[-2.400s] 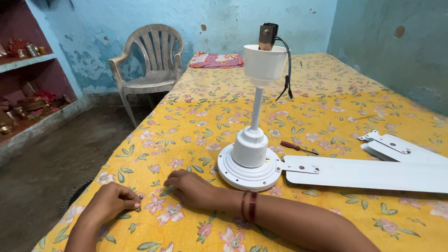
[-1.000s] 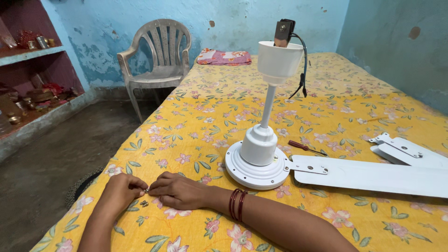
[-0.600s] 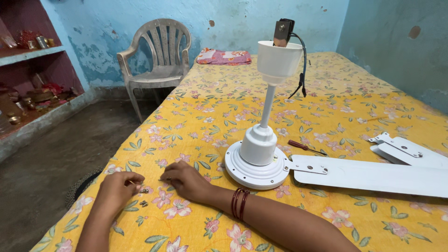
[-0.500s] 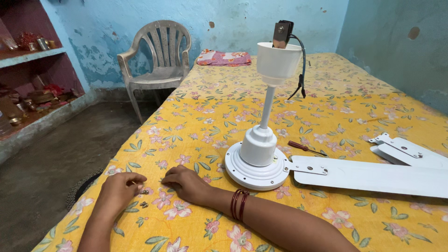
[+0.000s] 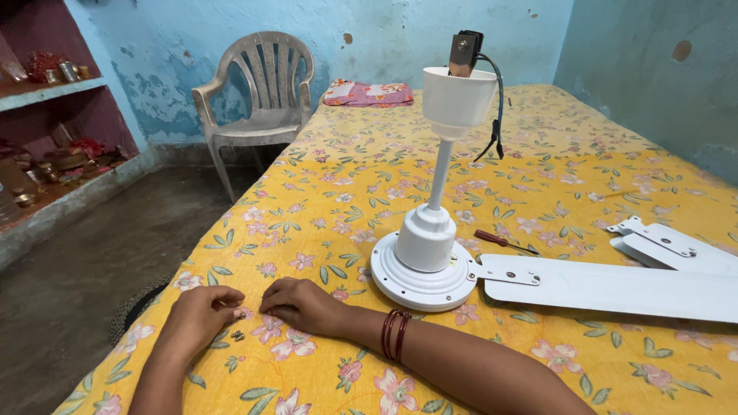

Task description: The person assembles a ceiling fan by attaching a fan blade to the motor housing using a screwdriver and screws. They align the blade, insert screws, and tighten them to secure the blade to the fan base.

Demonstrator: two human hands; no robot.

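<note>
Since half a second ago the left hand point(image 5: 198, 313) and right hand point(image 5: 302, 305) have drawn closer together on the yellow floral bedsheet point(image 5: 346, 192), fingers curled narrow; whether they pinch anything I cannot tell. Small metal screws point(image 5: 238, 335) lie just at 5 o'clock of the left hand; the white ceiling fan motor point(image 5: 427, 265) stands at 2 o'clock

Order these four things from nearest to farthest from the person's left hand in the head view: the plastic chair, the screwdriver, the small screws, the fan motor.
Measured from the left hand:
1. Small screws, on the bedsheet just beside the fingers.
2. Fan motor, to the right, past the right hand.
3. Screwdriver, farther right, behind the attached blade.
4. Plastic chair, far back by the blue wall.
</note>
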